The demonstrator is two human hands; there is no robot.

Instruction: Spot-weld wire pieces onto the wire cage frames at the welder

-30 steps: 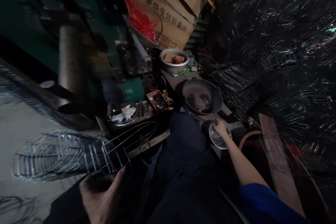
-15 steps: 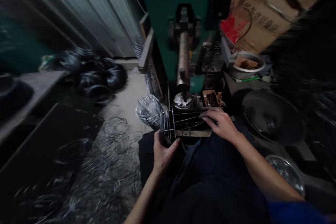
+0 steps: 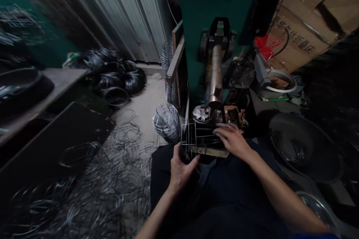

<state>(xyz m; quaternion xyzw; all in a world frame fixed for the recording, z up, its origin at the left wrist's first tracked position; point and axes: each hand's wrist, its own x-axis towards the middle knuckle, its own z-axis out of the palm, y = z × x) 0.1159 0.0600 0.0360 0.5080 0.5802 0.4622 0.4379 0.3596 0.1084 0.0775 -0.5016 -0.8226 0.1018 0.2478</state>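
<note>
My left hand (image 3: 181,168) grips the near left corner of a wire frame (image 3: 196,138) that lies on the small work plate under the machine's copper-coloured arm (image 3: 215,78). My right hand (image 3: 231,139) rests on the right side of the same frame, fingers curled down over its wires; whether a small part is pinched in them is hidden. The green welding machine (image 3: 196,26) stands straight ahead. A dish of white bits (image 3: 200,114) sits just behind the frame.
A round wire basket (image 3: 166,121) lies on the floor left of the machine. Loose wire rings cover the floor (image 3: 117,179); black wire coils (image 3: 117,78) are stacked behind. A dark pan (image 3: 297,142), a metal bowl (image 3: 322,209), a fan (image 3: 242,75) and cardboard boxes (image 3: 303,41) crowd the right.
My right hand left the small bowl on the right and came onto the wire frame. My left hand brought the frame up under the machine arm. The view swung left.
</note>
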